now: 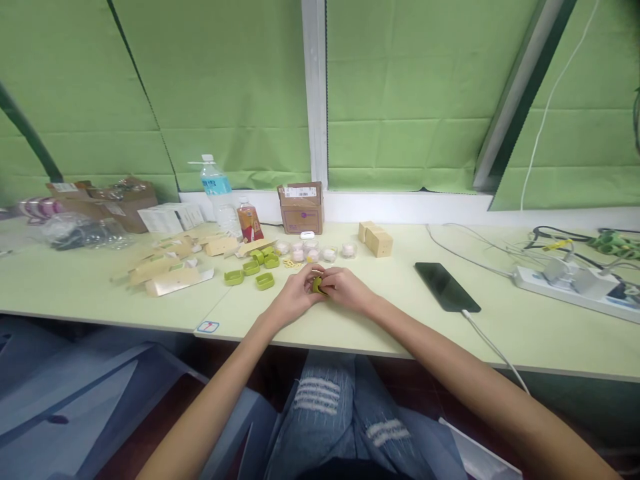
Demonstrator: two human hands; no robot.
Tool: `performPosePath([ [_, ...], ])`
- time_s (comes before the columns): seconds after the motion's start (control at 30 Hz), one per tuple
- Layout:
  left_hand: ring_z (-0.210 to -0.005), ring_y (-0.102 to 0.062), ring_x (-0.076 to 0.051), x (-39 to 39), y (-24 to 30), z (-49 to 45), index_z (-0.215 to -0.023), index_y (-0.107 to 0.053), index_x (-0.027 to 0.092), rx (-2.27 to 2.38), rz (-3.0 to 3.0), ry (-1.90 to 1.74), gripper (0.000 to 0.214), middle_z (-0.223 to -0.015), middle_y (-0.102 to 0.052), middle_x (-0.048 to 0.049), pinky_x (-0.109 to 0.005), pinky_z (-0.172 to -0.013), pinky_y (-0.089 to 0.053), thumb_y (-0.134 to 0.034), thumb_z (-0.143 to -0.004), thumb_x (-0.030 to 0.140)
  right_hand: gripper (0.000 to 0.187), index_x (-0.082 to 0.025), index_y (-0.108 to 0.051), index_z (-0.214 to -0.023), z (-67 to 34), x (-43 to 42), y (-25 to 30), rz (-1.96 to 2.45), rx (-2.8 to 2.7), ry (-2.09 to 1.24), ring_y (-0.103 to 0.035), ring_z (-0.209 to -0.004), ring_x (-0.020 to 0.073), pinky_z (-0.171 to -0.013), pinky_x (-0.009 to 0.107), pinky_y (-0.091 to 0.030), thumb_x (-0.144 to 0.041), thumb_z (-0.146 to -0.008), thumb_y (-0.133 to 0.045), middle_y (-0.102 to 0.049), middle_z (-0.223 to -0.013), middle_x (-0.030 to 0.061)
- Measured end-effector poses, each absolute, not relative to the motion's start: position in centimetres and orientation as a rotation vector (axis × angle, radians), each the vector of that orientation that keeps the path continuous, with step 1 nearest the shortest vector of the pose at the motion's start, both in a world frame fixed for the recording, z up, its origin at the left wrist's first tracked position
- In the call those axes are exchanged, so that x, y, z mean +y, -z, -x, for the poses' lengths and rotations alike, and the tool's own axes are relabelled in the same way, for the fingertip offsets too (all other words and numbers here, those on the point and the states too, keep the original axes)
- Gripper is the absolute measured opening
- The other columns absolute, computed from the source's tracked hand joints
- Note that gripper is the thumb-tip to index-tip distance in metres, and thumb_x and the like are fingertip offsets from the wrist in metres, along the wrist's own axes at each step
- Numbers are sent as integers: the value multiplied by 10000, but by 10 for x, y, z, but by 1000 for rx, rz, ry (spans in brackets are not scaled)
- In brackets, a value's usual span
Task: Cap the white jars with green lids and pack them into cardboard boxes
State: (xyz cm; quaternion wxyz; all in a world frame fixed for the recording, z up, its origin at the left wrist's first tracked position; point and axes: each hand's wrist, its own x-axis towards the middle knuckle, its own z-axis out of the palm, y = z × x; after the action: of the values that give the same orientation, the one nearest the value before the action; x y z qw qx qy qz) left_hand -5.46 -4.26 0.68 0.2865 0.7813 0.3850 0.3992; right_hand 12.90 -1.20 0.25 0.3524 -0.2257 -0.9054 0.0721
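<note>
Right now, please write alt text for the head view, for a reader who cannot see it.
The left hand and the right hand meet over a pale green table, together holding a small green case. More green cases and a water bottle lie beyond on the left; a black phone lies on the right.

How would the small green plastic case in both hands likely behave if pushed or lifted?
The small green plastic case probably feels light: fingertips of the left hand and right hand alone pinch it. It looks rigid, undented. Like the matching green cases sitting flat on the pale table, it should slide, not roll.
</note>
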Motion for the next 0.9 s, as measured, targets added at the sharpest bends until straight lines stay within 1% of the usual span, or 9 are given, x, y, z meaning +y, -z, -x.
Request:
performPosePath([
  [0.07, -826, -592, -171, -40, -6, 58, -1181, -564, 228, 1034, -2065, -1075, 495, -1018, -714, -16, -292, -747, -430, -762, -734, 156, 241, -146, -720, -689, -134, -12, -8, 585, -2360, -273, -620, -767, 166, -722, 260, -443, 15, -852, -646, -704, -774, 52],
  [0.13, -857, -613, -176, -37, -5, 62, -1193, -559, 220, 1045, -2024, -1090, 532, -1059, -711, -31, -299, -773, -448, -791, -716, 170, 143, -154, -764, -852, -140, -12, -13, 588, -2386, -388, -614, -737, 155, -705, 255, -445, -47, -877, -673, -721, -826, 44],
  [0.2, -910, -642, -190, -35, -5, 65, -1194, -551, 212, 1044, -1968, -1107, 570, -1099, -704, -48, -313, -814, -470, -819, -691, 184, 188, -167, -765, -1050, -147, -12, -17, 614, -2356, -470, -611, -717, 146, -695, 255, -452, -105, -883, -707, -741, -907, 46],
  [0.23, -941, -653, -198, -35, -5, 66, -1188, -549, 210, 1036, -1941, -1115, 578, -1113, -700, -54, -321, -833, -480, -828, -682, 189, 211, -166, -762, -1087, -149, -12, -19, 632, -2328, -482, -610, -713, 146, -692, 256, -454, -126, -885, -717, -742, -923, 51],
  [0.27, -971, -659, -206, -35, -5, 67, -1179, -549, 209, 1026, -1922, -1122, 578, -1122, -696, -58, -326, -850, -487, -833, -676, 192, 198, -162, -771, -1077, -150, -11, -19, 648, -2303, -479, -608, -712, 146, -692, 258, -455, -141, -887, -721, -739, -921, 56],
  [0.33, -1004, -658, -213, -36, -6, 66, -1154, -559, 209, 1019, -1925, -1124, 553, -1125, -687, -57, -325, -855, -490, -835, -674, 192, 108, -159, -799, -961, -150, -11, -18, 677, -2274, -460, -597, -702, 145, -690, 261, -449, -155, -899, -711, -719, -854, 54],
  [0.4, -988, -648, -205, -37, -6, 64, -1138, -575, 210, 1035, -1961, -1117, 521, -1110, -685, -50, -314, -833, -484, -828, -683, 187, 105, -172, -811, -876, -147, -10, -15, 711, -2254, -463, -587, -702, 144, -693, 263, -440, -164, -904, -709, -695, -802, 43],
  [0.67, -864, -596, -173, -40, -7, 63, -1131, -594, 217, 1061, -2010, -1070, 483, -1061, -693, -27, -307, -792, -451, -811, -701, 182, 120, -190, -826, -880, -142, -9, -9, 756, -2197, -537, -553, -692, 131, -678, 256, -422, -146, -893, -715, -610, -759, 14],
  [0.9, -816, -561, -165, -41, -7, 63, -1110, -603, 219, 1054, -2029, -1065, 449, -996, -683, -13, -302, -766, -431, -798, -708, 179, 161, -171, -817, -837, -140, -13, -7, 677, -2223, -529, -571, -743, 142, -709, 259, -422, -94, -897, -688, -628, -775, 27],
])
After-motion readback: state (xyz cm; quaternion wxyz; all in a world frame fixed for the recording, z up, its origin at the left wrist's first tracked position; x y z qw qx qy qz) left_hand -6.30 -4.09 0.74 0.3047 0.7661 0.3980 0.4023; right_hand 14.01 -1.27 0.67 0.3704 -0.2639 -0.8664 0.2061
